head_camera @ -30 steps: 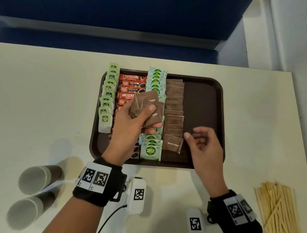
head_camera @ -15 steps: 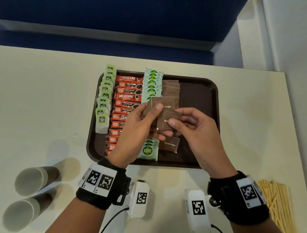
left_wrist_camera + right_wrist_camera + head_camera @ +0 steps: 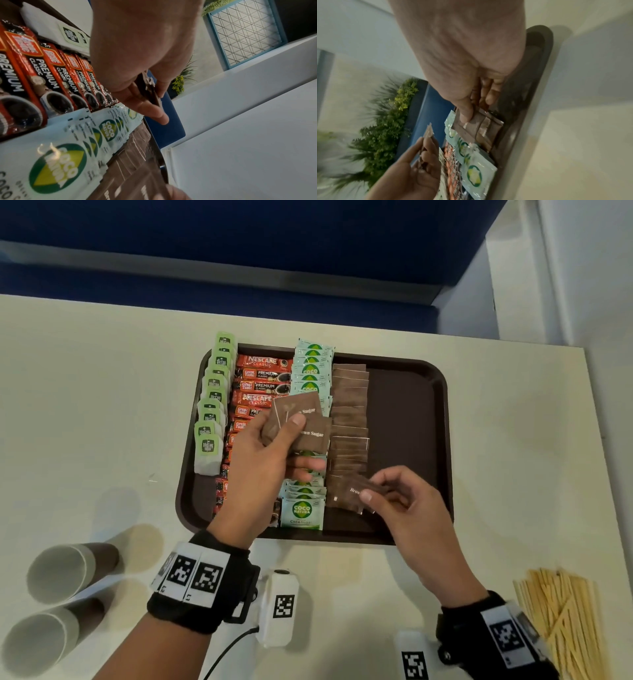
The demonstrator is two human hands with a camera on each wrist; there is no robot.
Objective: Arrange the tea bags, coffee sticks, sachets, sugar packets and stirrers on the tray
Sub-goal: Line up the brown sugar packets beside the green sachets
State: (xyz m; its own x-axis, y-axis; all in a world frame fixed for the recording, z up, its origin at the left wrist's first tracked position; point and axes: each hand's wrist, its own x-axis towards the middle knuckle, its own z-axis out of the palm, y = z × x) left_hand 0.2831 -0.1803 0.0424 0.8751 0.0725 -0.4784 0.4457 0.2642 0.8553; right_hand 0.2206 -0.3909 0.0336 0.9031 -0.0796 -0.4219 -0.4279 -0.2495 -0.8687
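A dark brown tray (image 3: 406, 419) holds columns of green tea bags (image 3: 212, 405), red coffee sticks (image 3: 262, 381), pale green Coco sachets (image 3: 310, 371) and brown sugar packets (image 3: 349, 405). My left hand (image 3: 303, 445) hovers over the sachet column and grips a small fan of brown sugar packets (image 3: 301, 414), which the left wrist view shows edge-on (image 3: 149, 92). My right hand (image 3: 375, 487) pinches one brown sugar packet (image 3: 352, 491) low at the near end of the brown column; the right wrist view has it (image 3: 481, 125) under the thumb. Wooden stirrers (image 3: 561, 618) lie heaped on the table at the right.
Two paper cups (image 3: 65, 573) (image 3: 41, 642) lie on their sides at the near left. The right third of the tray is bare. The table's right edge (image 3: 599, 474) is close to the tray, and a blue bench runs behind the table.
My right hand reached up to the left hand's bunch, took one brown sugar packet and brought it down to the near end of the brown column. The left hand stayed roughly in place.
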